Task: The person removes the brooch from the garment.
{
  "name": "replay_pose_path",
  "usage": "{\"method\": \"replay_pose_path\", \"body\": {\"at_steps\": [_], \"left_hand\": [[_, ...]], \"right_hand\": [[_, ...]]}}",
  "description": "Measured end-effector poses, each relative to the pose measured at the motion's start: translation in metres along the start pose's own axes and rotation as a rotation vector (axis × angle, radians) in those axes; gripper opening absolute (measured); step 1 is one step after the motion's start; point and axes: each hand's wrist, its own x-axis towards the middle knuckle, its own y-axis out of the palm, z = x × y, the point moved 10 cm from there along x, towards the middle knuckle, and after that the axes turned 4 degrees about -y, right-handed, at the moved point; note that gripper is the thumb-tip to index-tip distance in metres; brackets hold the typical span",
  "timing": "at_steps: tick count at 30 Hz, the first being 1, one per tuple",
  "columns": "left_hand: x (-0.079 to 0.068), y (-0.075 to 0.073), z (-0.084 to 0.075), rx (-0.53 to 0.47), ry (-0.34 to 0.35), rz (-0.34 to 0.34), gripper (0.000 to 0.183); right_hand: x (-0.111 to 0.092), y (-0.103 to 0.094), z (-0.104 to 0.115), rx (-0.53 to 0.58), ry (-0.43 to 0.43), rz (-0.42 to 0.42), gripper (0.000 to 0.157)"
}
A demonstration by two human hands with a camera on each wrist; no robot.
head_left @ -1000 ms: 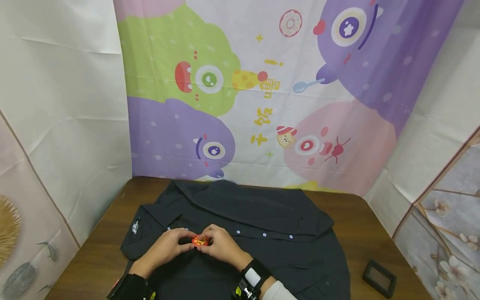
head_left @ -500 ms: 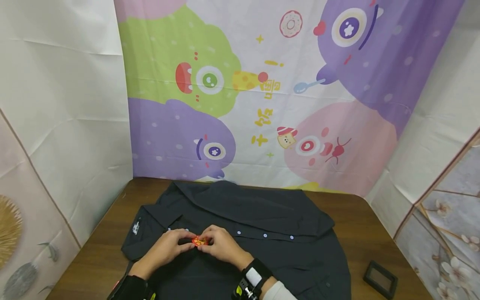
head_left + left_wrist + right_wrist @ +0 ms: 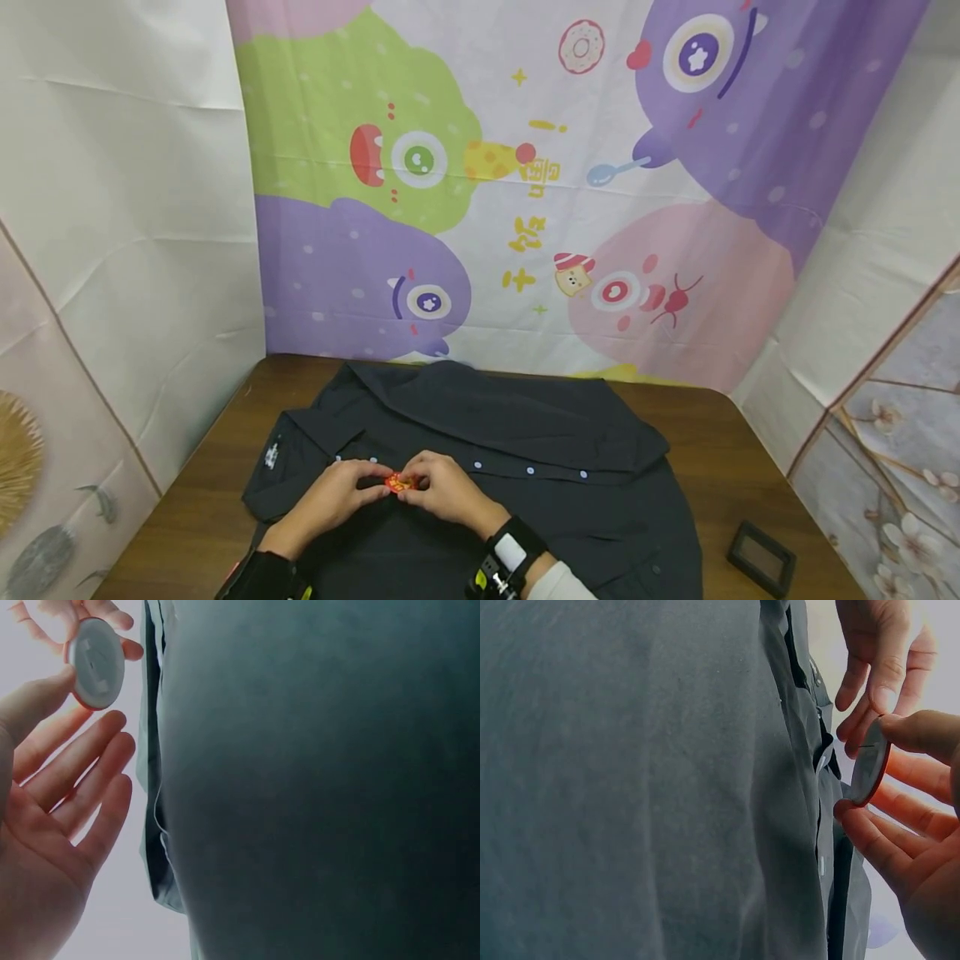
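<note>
Red badge (image 3: 400, 482) | head: patterned front | left wrist: grey back (image 3: 97, 664)

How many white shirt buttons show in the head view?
5 white buttons on the dark shirt: two just above the left hand, three in a row further right. Others may be hidden behind the left or right hand.

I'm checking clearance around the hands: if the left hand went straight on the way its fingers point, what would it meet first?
Beyond the red badge in its own grip, the left hand would probably meet the right hand, which holds the opposite side; exact depth is hard to judge.
</note>
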Motion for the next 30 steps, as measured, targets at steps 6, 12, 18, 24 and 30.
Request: {"method": "replay_pose_path", "body": {"at_steps": [6,12,18,24,30], "left_hand": [[-0.0009,0.0000,-0.0012,-0.034,0.010,-0.003,0.025],[0.0010,-0.0010,-0.0022,-0.041,0.018,-0.015,0.025],[0.0016,-0.0014,-0.0027,-0.042,0.024,-0.027,0.023],[0.0007,-0.0031,-0.0039,-0.042,0.027,-0.050,0.022],[0.0014,-0.0038,-0.0025,-0.069,-0.009,-0.054,0.022]], "right_hand": [[-0.0011,0.0008,-0.0002,0.052,0.005,0.005,0.012],[-0.0014,-0.0007,0.0000,0.077,0.004,-0.002,0.014],[-0.0015,-0.0020,0.0005,0.106,0.002,-0.008,0.015],[-0.0024,-0.0013,-0.0005,0.136,0.017,-0.003,0.016],[-0.0026,-0.0032,0.0005,0.145,0.003,-0.021,0.017]]}}
